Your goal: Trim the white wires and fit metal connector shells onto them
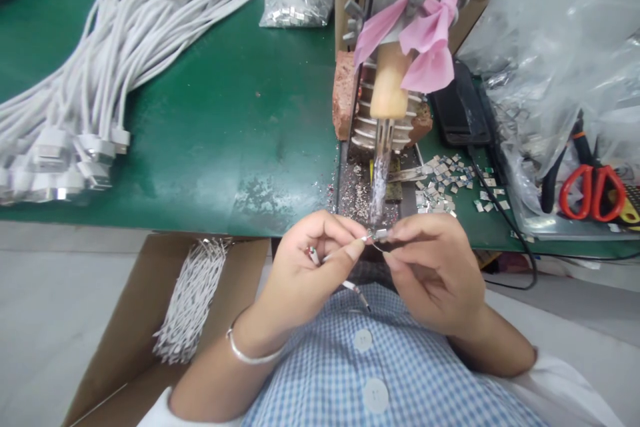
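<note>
My left hand [310, 273] is closed around a thin white cable [349, 285], pinching its stripped end between thumb and index finger. Another cable end with coloured wires [313, 255] pokes out between the fingers, and a dark-tipped end hangs below. Facing it, my right hand [437, 273] pinches a small silver connector [381, 234] against the wire end. A thin wire [379, 248], perhaps solder, runs from the right thumb and fingers toward the joint. Just above both hands points the tip of a mounted soldering iron [379, 193], its wooden handle tied with pink cloth.
Loose small connectors [445, 177] lie right of the iron, near a phone [460, 107] and red-handled scissors [593, 190]. Bundled white cables [115, 47] cover the left of the green table [240, 100]. A cardboard box [120, 320] below holds more cables. Bricks [344, 93] flank the stand.
</note>
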Available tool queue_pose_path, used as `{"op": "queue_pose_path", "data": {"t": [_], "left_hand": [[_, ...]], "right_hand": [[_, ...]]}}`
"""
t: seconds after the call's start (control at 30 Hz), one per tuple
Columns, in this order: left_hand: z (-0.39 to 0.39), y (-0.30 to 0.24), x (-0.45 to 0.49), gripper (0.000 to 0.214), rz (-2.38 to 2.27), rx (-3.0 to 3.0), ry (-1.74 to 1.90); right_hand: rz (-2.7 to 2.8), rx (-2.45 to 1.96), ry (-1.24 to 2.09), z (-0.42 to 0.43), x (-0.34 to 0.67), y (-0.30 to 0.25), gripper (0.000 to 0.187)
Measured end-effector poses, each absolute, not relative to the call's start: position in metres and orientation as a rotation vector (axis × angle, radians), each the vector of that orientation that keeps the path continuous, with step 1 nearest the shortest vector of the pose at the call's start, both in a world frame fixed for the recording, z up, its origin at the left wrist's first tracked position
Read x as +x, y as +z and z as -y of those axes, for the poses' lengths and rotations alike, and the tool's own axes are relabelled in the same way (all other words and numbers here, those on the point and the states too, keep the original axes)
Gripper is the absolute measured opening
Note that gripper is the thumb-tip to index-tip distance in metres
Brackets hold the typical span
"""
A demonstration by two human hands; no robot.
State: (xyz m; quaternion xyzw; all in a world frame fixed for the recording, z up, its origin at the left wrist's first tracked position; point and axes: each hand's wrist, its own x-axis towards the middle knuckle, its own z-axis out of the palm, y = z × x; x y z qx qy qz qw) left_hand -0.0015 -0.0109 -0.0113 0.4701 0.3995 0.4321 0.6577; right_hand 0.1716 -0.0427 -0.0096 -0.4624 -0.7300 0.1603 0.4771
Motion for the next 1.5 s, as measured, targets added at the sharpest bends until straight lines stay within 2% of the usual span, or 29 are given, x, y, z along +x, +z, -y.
{"op": "queue_pose_path", "data": {"t": [0.37, 1.5], "left_hand": [[0.0079, -0.0106, -0.0017, 0.011, -0.839, 1.054, 0.996], [0.0060, -0.0115, -0.0013, 0.012, -0.824, 1.111, 1.020]], "right_hand": [[1.753, -1.005, 0.483, 0.0350, 0.1738, -0.0088, 0.022], [1.710, -1.079, 0.497, 0.0354, 0.1705, -0.0048, 0.020]]}}
